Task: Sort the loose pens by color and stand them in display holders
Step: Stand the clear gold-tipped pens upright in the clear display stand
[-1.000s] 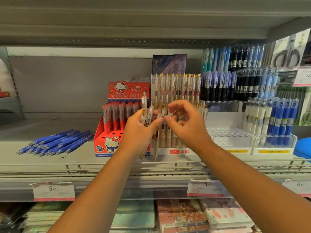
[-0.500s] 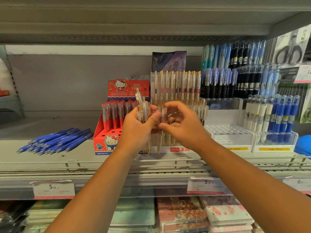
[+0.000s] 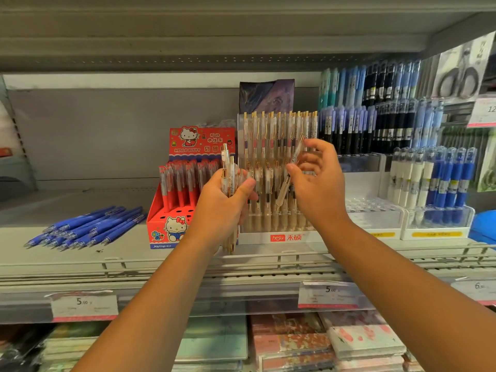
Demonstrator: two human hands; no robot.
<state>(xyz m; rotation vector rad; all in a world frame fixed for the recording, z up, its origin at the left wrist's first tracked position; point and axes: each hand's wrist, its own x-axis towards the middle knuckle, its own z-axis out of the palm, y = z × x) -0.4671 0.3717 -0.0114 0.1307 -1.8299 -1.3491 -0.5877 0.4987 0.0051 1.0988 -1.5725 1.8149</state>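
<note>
One clear gold-clipped pen, pinched in right hand; left hand clamps clear pen bundle. Best seated tip-down in clear tiered holder.

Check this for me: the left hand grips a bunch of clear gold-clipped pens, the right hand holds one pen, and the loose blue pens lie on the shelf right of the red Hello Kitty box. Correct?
Not quite. In the head view the loose blue pens lie left of the red Hello Kitty box, not right. The rest holds: the left hand grips a bunch of clear gold-clipped pens, and the right hand holds one pen.
</note>
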